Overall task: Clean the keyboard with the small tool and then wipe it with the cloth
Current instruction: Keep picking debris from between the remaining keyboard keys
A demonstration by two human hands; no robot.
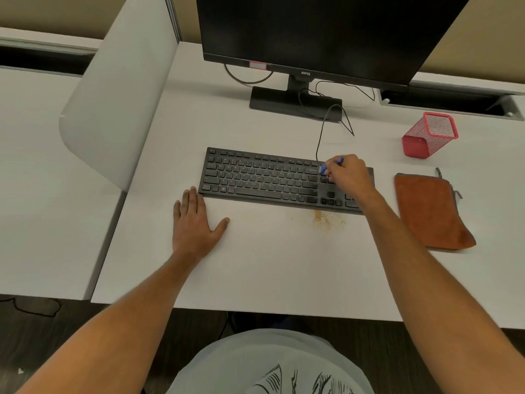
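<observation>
A black keyboard lies across the middle of the white desk. My right hand is over the keyboard's right part, closed on a small blue tool whose tip touches the keys near the upper right. Most of the tool is hidden in my fingers. My left hand rests flat on the desk, fingers spread, its fingertips at the keyboard's front left corner. An orange cloth lies folded on the desk to the right of the keyboard.
A black monitor on its stand is behind the keyboard, with cables trailing down to it. A red mesh pen cup lies tipped at the right rear. Brownish crumbs are scattered before the keyboard. A grey divider panel stands at left.
</observation>
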